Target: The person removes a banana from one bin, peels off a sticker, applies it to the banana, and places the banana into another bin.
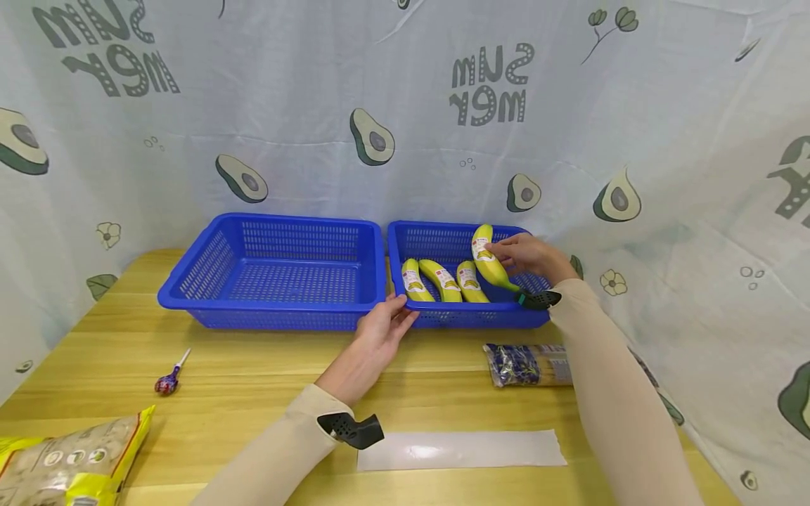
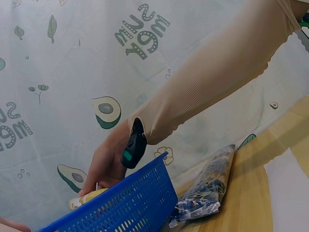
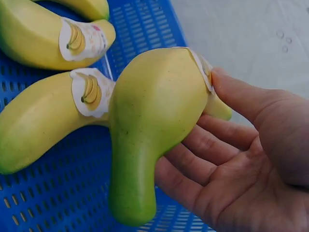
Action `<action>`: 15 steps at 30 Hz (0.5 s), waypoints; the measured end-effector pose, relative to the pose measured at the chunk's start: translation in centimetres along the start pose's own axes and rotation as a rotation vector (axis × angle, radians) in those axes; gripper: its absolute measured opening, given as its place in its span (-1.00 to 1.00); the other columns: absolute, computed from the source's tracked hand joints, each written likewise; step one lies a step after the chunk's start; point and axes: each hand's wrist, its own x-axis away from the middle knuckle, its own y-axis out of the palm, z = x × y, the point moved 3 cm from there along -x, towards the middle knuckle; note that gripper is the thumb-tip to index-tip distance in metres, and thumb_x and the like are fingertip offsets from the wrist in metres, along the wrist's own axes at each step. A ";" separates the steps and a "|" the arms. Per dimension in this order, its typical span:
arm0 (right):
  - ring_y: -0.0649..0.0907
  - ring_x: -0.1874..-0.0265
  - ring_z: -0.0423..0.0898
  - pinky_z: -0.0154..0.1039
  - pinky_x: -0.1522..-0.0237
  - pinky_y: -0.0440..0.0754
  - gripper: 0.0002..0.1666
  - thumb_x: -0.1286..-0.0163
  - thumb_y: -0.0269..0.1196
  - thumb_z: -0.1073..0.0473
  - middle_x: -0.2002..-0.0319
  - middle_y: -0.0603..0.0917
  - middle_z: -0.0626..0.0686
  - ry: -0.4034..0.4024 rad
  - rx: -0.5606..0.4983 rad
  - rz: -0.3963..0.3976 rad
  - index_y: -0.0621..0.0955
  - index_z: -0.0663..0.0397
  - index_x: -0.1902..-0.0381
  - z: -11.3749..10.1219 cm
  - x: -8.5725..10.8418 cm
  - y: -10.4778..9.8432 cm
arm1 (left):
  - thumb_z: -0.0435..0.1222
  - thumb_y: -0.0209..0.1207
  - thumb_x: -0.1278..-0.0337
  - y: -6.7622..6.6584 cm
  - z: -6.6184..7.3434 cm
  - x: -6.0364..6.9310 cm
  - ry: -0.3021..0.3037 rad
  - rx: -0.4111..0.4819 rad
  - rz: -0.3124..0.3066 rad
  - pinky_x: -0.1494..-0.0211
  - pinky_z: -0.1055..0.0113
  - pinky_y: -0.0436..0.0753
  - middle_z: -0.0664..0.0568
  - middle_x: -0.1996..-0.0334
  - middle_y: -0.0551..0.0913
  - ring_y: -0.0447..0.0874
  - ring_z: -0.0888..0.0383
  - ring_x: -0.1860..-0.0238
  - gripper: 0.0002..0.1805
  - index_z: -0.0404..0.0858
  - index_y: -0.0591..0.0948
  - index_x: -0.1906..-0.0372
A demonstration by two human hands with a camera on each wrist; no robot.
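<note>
My right hand (image 1: 528,254) holds a yellow banana (image 1: 487,263) above the right blue basket (image 1: 474,316). In the right wrist view, the thumb presses on the label of this banana (image 3: 154,96) and the fingers lie behind it; its green stem end points down. Several other labelled bananas (image 1: 413,281) lie inside the basket, side by side. My left hand (image 1: 380,327) grips the front left corner of the same basket, thumb near the rim and fingers below it. Only a bit of the left hand (image 2: 12,225) shows in the left wrist view.
A larger blue basket (image 1: 272,307) stands to the left. On the wooden table (image 1: 266,407) are a lollipop (image 1: 169,379), a yellow-and-beige bag (image 1: 76,457), a clear-and-blue packet (image 1: 528,364) and a white strip (image 1: 462,450). A printed curtain (image 1: 304,91) hangs behind.
</note>
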 end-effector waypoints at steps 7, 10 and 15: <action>0.48 -0.44 0.36 0.27 -0.46 0.50 -0.22 -0.80 0.01 -0.07 -0.53 0.33 0.47 0.036 -0.019 -0.032 0.27 0.52 -0.58 1.2 -0.2 0.0 | -0.59 0.11 -0.51 -0.1 0.1 0.1 0.012 -0.010 -0.007 -0.48 0.04 0.58 -0.14 -0.03 0.49 0.56 0.06 0.11 -0.65 -0.53 0.47 -0.29; 0.42 -0.49 0.38 0.28 -0.49 0.46 -0.22 -0.80 0.00 -0.04 -0.55 0.27 0.52 0.068 -0.059 -0.050 0.22 0.54 -0.59 1.6 -0.3 0.1 | -0.59 0.09 -0.52 -0.2 0.2 0.2 0.015 -0.015 -0.020 -0.49 0.03 0.57 -0.13 -0.04 0.47 0.55 0.05 0.10 -0.66 -0.53 0.45 -0.29; 0.25 -0.58 0.48 0.32 -0.52 0.39 -0.20 -0.82 -0.03 0.02 -0.60 0.12 0.59 0.112 -0.046 -0.095 0.09 0.58 -0.62 2.1 -0.5 0.2 | -0.59 0.10 -0.52 -0.2 0.1 0.2 0.011 -0.019 -0.023 -0.49 0.05 0.57 -0.13 -0.05 0.47 0.55 0.07 0.13 -0.63 -0.56 0.44 -0.32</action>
